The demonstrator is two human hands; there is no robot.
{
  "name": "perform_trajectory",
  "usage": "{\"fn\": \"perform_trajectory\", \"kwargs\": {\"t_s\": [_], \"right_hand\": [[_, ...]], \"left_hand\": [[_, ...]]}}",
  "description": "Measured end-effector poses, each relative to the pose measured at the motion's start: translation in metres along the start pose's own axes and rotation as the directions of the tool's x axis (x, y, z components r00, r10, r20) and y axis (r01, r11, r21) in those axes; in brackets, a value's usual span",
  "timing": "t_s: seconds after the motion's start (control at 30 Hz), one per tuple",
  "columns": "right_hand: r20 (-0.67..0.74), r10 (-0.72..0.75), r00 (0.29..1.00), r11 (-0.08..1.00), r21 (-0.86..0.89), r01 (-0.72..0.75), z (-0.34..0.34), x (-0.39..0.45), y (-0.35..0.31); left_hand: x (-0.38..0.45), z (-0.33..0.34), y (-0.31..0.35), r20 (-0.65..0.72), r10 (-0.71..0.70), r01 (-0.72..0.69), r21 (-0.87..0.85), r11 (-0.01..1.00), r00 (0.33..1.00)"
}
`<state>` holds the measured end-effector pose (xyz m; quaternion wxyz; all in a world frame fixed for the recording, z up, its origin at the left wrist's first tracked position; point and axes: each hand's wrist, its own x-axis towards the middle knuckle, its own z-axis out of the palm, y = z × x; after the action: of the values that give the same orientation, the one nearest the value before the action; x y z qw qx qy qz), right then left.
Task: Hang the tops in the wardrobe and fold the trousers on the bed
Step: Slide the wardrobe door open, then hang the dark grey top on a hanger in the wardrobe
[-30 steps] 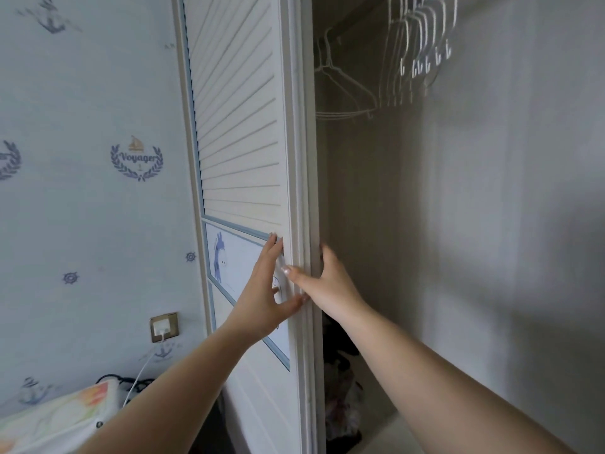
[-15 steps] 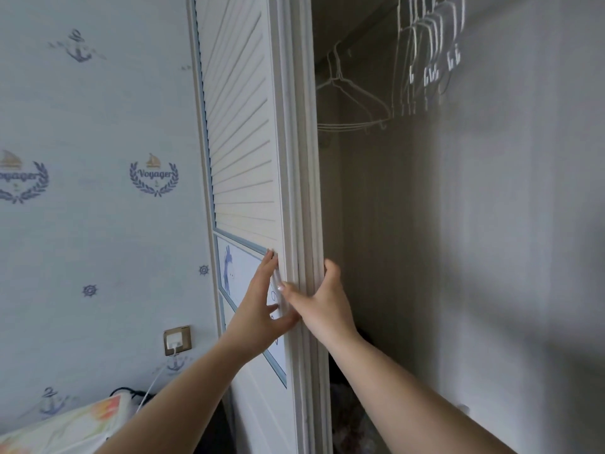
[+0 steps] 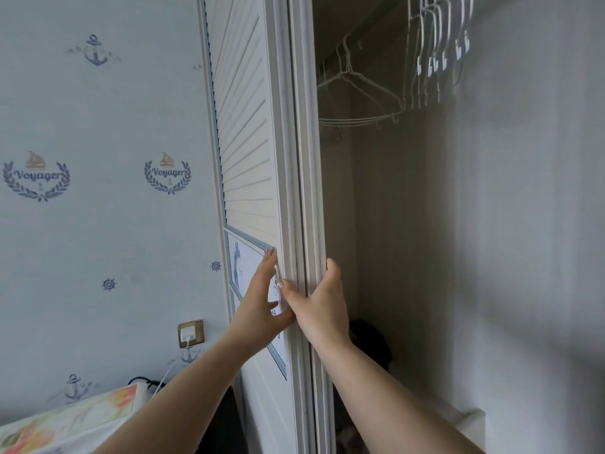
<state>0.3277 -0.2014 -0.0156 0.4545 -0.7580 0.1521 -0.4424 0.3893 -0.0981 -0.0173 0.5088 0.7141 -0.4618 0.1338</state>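
Head view. Item: wardrobe (image 3: 393,224), right, interior open to sight. Door (image 3: 248,132): slatted, left of the opening. Left hand (image 3: 262,299): fingers straight, flat on the door face. Right hand (image 3: 324,306): fingers curled round the door edge, thumb on its front. Hangers (image 3: 429,60): bare, hung high at the far top. Tops, trousers: not in view. Step, as judged: opening the wardrobe, before any hanging. Next move calls for releasing the door, then fetching a top and a hanger.

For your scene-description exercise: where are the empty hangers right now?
Head view, upper right: the hangers hang at the top inside the wardrobe, right of the door and high above the right hand gripping its edge.
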Motion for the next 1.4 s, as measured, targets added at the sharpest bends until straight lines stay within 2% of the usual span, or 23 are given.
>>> {"fn": "perform_trajectory", "kwargs": {"t_s": [0.1, 0.2, 0.27, 0.4, 0.5, 0.7, 0.83, 0.93, 1.13, 1.23, 1.4], "right_hand": [[0.055, 0.003, 0.998, 0.998, 0.056, -0.007, -0.005, 0.003, 0.002], [0.08, -0.048, 0.996, 0.996, 0.084, 0.041, -0.021, -0.001, 0.009], [0.091, -0.149, 0.985, 0.987, 0.065, 0.144, -0.038, -0.012, 0.015], [0.194, -0.386, 0.902, 0.922, 0.049, 0.384, -0.057, -0.054, 0.034], [0.262, -0.391, 0.882, 0.92, 0.149, 0.363, -0.053, -0.084, 0.045], [0.443, -0.309, 0.842, 0.943, 0.255, 0.212, -0.009, -0.151, 0.06], [0.568, -0.308, 0.764, 0.943, 0.291, 0.164, 0.028, -0.204, 0.051], [0.656, -0.333, 0.678, 0.935, 0.325, 0.145, 0.058, -0.248, 0.031], [0.775, -0.349, 0.527, 0.92, 0.391, 0.034, 0.121, -0.355, -0.024], [0.81, -0.405, 0.424, 0.894, 0.448, -0.001, 0.159, -0.426, -0.07], [0.834, -0.507, 0.218, 0.846, 0.53, -0.055, 0.213, -0.541, -0.143]], "left_hand": [[-0.001, 0.0, 0.005, -0.016, -0.025, 0.025, 0.007, 1.0, 1.0], [-0.015, 0.001, 0.01, -0.094, -0.088, 0.079, -0.092, 0.993, 0.992], [-0.033, 0.004, 0.009, -0.143, -0.151, 0.132, -0.133, 0.982, 0.978], [-0.075, 0.0, 0.004, -0.15, -0.259, 0.228, -0.198, 0.953, 0.954], [-0.106, -0.009, 0.001, -0.15, -0.327, 0.291, -0.221, 0.931, 0.933], [-0.198, -0.032, -0.01, -0.21, -0.505, 0.454, -0.248, 0.856, 0.838], [-0.277, -0.07, -0.006, -0.313, -0.593, 0.535, -0.258, 0.805, 0.742], [-0.337, -0.11, 0.002, -0.392, -0.642, 0.585, -0.268, 0.765, 0.659], [-0.459, -0.194, 0.034, -0.529, -0.683, 0.642, -0.3, 0.705, 0.503], [-0.53, -0.251, 0.061, -0.623, -0.667, 0.664, -0.3, 0.685, 0.408], [-0.646, -0.326, 0.11, -0.744, -0.637, 0.701, -0.345, 0.624, 0.201]]}}
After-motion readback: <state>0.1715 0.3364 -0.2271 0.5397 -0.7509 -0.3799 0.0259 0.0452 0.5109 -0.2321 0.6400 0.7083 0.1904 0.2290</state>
